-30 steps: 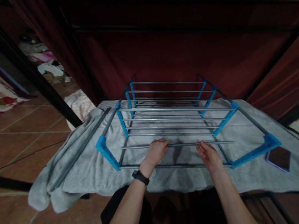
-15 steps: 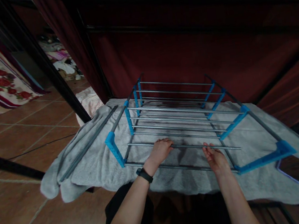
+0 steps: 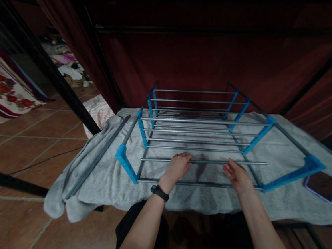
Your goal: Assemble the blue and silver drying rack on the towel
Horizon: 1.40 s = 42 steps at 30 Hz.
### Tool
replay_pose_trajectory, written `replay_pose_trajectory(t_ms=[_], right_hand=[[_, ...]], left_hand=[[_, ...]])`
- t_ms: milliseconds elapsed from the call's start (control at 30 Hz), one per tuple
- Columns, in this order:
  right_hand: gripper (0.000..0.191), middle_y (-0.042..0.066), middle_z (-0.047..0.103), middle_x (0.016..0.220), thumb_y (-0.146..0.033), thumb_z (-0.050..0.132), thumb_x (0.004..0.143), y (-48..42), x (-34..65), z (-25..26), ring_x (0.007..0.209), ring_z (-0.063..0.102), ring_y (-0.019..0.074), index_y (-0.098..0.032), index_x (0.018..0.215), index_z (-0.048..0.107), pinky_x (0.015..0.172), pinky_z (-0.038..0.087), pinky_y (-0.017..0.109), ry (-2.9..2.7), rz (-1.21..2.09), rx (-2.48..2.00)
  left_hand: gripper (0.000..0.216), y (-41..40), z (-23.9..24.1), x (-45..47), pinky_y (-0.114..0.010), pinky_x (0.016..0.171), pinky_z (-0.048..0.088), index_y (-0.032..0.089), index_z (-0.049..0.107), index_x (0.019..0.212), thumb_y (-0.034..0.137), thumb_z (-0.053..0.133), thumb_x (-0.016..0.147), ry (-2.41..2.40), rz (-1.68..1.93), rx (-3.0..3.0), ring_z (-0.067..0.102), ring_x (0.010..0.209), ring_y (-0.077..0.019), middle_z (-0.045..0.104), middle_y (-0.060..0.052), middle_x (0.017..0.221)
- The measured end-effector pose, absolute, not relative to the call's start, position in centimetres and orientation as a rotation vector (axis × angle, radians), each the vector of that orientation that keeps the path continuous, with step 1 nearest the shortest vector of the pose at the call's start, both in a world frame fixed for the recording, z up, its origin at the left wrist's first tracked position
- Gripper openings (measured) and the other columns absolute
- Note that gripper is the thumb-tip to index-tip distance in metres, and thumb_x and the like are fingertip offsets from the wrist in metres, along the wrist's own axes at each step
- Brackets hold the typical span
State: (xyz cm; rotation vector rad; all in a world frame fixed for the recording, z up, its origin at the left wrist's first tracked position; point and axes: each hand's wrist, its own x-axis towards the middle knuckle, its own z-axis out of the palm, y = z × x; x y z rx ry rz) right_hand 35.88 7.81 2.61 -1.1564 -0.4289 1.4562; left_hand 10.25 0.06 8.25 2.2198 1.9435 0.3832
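A rack [image 3: 146, 129] of blue plastic brackets and grey metal bars lies on a grey blanket [image 3: 218, 205]. Across its near section runs a loose metal rod [image 3: 208, 161], whose right end sticks out past the side bar. My left hand [image 3: 179, 166], with a dark band on its wrist, has its fingers curled over the rod near the middle. Farther right, my right hand [image 3: 238, 174] holds the same rod between thumb and fingers, palm partly turned up. Below both hands, the rack's front bar [image 3: 203, 185] joins the two near blue brackets.
More loose metal rods [image 3: 97, 160] lie on the blanket at left. A phone [image 3: 321, 187] rests beside the near right bracket. Black frame posts [image 3: 54, 81] and a dark red curtain [image 3: 182, 62] bound the bed. Tiled floor [image 3: 15, 159] shows at left.
My right hand's fingers have shifted slightly on the rod. My left hand keeps its place on it. The whole view has moved a little, and the rack looks unchanged.
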Motion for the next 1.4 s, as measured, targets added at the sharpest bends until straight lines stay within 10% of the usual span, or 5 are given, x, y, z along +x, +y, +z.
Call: replay_pose_trajectory(t_ms=[733,1000,1400], right_hand=[[0.029,-0.002,0.072,0.072,-0.010,0.080,0.065,7.4,34.1,4.1,0.064,0.066,0.0131,-0.020,0.084,0.061,0.068,0.060,0.029,-0.412,1.528,-0.926],[0.016,0.001,0.073,0.070,-0.023,0.075,0.075,7.8,34.4,4.2,0.066,0.069,0.0166,-0.022,0.078,0.060,0.068,0.059,0.032,-0.308,1.469,-0.979],[0.033,0.003,0.074,0.075,-0.051,0.049,0.094,8.3,36.5,5.6,0.070,0.071,0.0156,-0.023,0.081,0.062,0.073,0.057,0.029,-0.175,1.281,-0.856]], left_hand=[[0.035,1.8,6.9,8.8,-0.038,0.095,0.047,0.020,0.065,0.106,0.043,0.040,0.098,1.917,0.299,2.343,0.067,0.103,-0.0267,0.073,-0.010,0.108],[0.031,1.8,7.0,8.6,-0.032,0.075,0.048,0.024,0.058,0.112,0.042,0.038,0.098,1.995,0.190,2.200,0.071,0.094,-0.0247,0.074,-0.006,0.108],[0.050,2.5,6.1,7.2,-0.033,0.090,0.050,0.023,0.070,0.104,0.055,0.033,0.095,1.822,0.399,2.247,0.070,0.098,-0.0243,0.075,-0.008,0.106]])
